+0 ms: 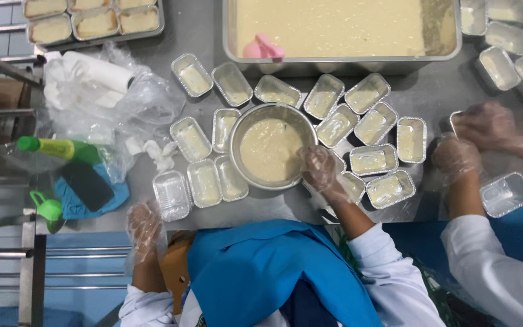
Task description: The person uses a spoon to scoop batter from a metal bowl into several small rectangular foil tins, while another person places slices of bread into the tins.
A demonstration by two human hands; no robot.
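Blue apron (273, 272) fills bottom middle, closest to me. My left hand (143, 225), in thin clear glove, rests loose on table edge at lower left, holding nothing. My right hand (321, 169) sits at rim of round metal bowl (270, 145) in middle of frame; fingers curled, can't tell if gripping. Bowl holds thick pale batter. Small shiny foil cups (204, 181) ring bowl, close for easy filling. Other person's gloved hands (473, 142) at right. Big batter tray (340, 30) up top.
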